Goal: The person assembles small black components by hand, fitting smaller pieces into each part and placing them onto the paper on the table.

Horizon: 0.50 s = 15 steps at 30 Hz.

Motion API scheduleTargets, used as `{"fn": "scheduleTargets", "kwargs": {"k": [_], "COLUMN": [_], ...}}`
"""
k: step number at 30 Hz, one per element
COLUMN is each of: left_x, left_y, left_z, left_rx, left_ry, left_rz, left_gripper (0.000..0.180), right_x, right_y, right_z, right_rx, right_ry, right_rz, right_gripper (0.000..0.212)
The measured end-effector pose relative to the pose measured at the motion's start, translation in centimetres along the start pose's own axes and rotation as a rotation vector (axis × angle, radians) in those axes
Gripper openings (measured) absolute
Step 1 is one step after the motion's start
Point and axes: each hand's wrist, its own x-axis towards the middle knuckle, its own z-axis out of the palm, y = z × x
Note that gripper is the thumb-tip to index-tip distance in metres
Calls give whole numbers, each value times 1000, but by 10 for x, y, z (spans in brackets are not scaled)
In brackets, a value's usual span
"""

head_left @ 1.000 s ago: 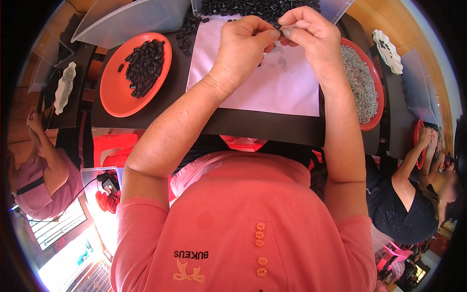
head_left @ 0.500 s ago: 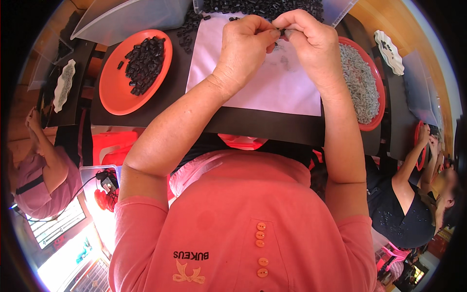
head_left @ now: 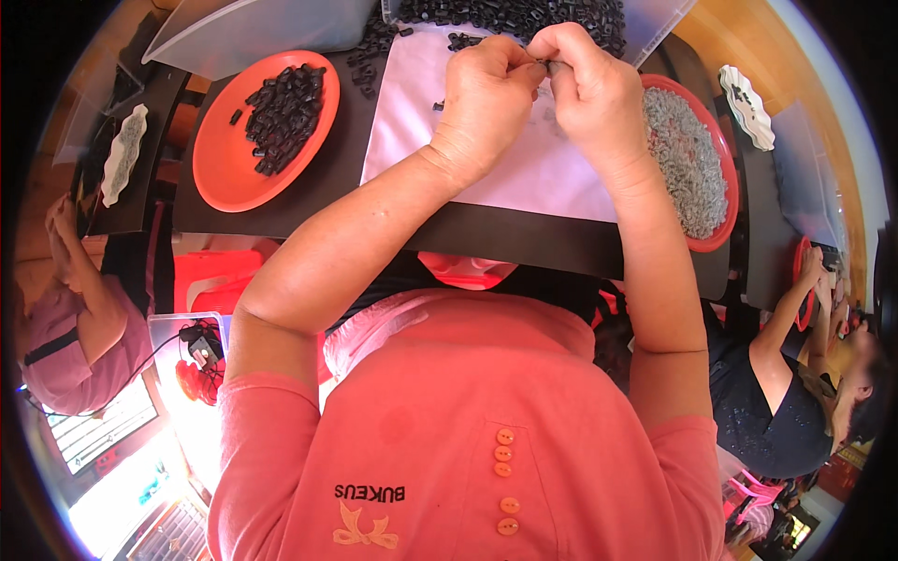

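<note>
Fingertips of both my hands meet over the far part of a pale sheet (head_left: 533, 192) on a dark table. My left hand (head_left: 486, 107) and my right hand (head_left: 594, 98) are both closed in a pinch around a small black piece (head_left: 543, 65), mostly hidden by the fingers. To the left, an orange plate (head_left: 213, 166) bears a pile of short black pieces (head_left: 283, 117). On the right, a red plate (head_left: 731, 220) carries many tiny silvery-grey parts (head_left: 687, 159), partly behind my right wrist. Beyond my hands lies a heap of black pieces (head_left: 524, 13).
Clear plastic bins (head_left: 253, 42) stand at the back. Loose black pieces (head_left: 363, 75) lie by the sheet's left edge. A white scalloped tray (head_left: 748, 107) sits at far right, another white tray (head_left: 124, 154) at far left. Other people work on both sides.
My hands have shifted slightly right and down in the picture, still pinched together. A black piece on the sheet left of my left hand now shows. The view has tilted a little.
</note>
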Motion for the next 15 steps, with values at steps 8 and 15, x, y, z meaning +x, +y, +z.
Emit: {"fn": "scheduleTargets", "kwargs": {"k": [8, 15], "left_x": [3, 1], "left_y": [-8, 10], "left_z": [0, -6], "left_rx": [-49, -344], "left_ry": [85, 155], "left_rz": [21, -190], "left_gripper": [12, 10], "right_x": [3, -2], "right_y": [2, -5], "right_z": [24, 41], "right_rx": [-209, -187], "right_ry": [275, 359], "right_rz": [-286, -254], "right_gripper": [22, 32]}}
